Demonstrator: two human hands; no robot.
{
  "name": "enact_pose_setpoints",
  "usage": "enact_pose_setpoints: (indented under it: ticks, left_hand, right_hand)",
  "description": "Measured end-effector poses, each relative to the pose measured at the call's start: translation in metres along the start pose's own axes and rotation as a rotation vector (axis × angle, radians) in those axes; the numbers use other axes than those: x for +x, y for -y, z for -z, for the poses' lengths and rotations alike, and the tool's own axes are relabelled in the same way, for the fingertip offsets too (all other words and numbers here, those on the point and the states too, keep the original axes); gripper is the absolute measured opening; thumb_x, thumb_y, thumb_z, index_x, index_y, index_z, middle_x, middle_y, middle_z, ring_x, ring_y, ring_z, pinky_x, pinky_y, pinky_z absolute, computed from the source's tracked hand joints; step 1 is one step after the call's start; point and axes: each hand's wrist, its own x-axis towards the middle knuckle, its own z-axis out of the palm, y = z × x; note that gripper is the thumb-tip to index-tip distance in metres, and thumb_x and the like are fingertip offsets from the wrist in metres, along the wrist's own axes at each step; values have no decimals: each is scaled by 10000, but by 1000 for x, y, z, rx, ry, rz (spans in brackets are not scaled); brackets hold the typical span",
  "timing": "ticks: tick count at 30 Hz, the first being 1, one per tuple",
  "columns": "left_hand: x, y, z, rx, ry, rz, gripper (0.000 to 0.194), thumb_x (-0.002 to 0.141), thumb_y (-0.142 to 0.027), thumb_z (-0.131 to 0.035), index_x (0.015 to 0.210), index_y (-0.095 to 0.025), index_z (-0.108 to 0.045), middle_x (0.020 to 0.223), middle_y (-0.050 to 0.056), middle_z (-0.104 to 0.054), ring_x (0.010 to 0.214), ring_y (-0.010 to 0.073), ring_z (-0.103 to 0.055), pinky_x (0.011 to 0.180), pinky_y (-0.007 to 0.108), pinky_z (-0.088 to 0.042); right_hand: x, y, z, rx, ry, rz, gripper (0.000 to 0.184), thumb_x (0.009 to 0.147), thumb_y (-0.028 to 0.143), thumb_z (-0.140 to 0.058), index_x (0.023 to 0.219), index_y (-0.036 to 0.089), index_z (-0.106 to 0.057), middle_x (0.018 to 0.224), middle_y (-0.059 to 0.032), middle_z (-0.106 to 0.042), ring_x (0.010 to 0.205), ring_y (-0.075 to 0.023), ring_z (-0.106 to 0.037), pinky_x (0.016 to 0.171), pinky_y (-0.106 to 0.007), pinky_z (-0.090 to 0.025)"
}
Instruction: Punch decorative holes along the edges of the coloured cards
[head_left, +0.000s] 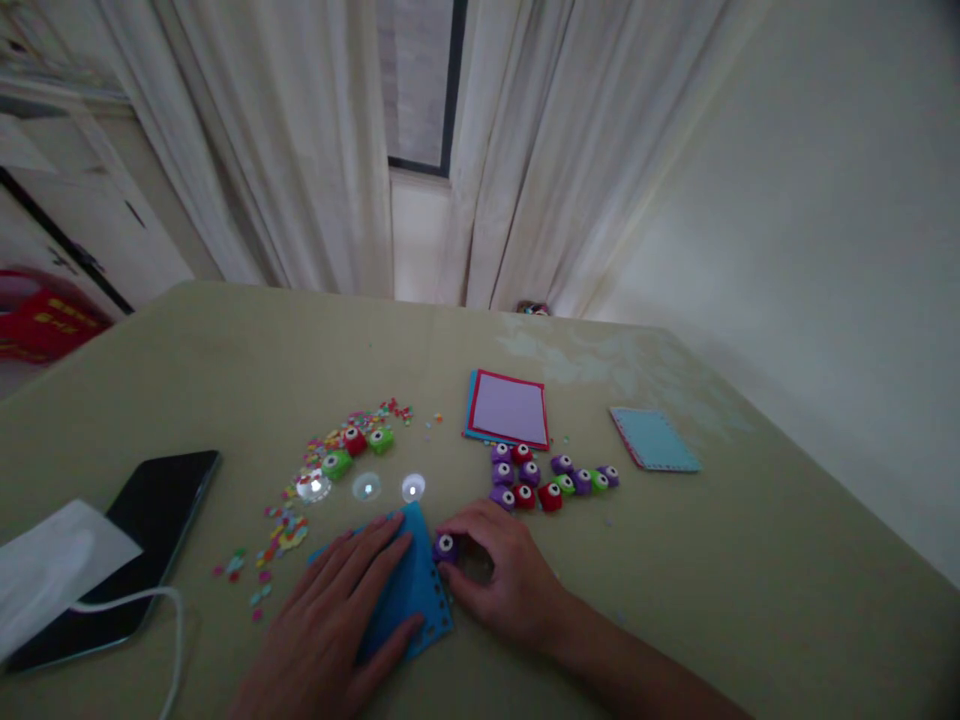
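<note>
My left hand (337, 610) lies flat with its fingers stretched out, pressing on a blue card (412, 590). Small punched holes run along the card's right edge. At that edge, near the upper right corner, my right hand (514, 575) pinches a purple craft paper punch (445, 547) between thumb and fingers. A star shape shows on its round face. Whether the card sits inside the punch's slot I cannot tell. Beyond my right hand stand several purple, green and red punches (550, 496). Three small clear discs (367, 487) lie beyond the card.
Colourful paper confetti (292, 530) is scattered at left, with a red punch (354, 440) and two green ones among it. Stacked cards (511, 408) lie beyond the punches; a light blue card (656, 440) is farther right. A phone (161, 515), a white cable (178, 640) and white paper (64, 565) occupy the left.
</note>
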Motion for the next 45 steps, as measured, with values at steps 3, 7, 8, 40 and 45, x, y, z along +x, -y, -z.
enact_pose_setpoints:
  ticks: [3,7,8,40,45]
  left_hand:
    - [1,0,1,-2,1,0,584,1076,-618,-549,1561,-294,-527,1552,22,-645,1320,266,-680,1072,428,-561]
    - [1,-1,2,-11,10,5,572,1080,-579,-563,1573,-294,-517,1563,19,-635,1341,268,-663,1088,427,-546]
    - [1,-1,2,-13,14,7,578,1079,-572,-568,1579,-289,-512,1567,21,-632,1348,269,-657,1093,428,-542]
    - [3,-5,7,-42,40,18,634,1072,-550,-592,1640,-309,-447,1615,35,-583,1417,282,-605,1151,446,-529]
    - [8,-9,16,-62,42,-64,589,1079,-374,-591,1648,-305,-452,1652,42,-537,1444,277,-572,1182,429,-500]
  right_hand:
    - [0,1,1,20,11,21,337,883,137,-774,1210,218,-765,1112,-84,-745,1045,-238,-683,948,-362,-556]
    - [-1,3,2,17,22,75,402,871,103,-741,1259,206,-761,1153,-100,-750,1067,-241,-686,961,-369,-566]
    - [0,3,3,13,21,85,414,869,100,-738,1270,204,-757,1158,-100,-758,1071,-243,-687,966,-374,-567]
    - [-1,2,3,32,10,190,425,917,134,-707,1328,236,-674,1217,-83,-767,1118,-234,-696,1016,-384,-561]
    - [-6,3,4,-37,-31,253,543,920,104,-673,1433,271,-603,1278,-93,-707,1166,-245,-658,1030,-393,-550]
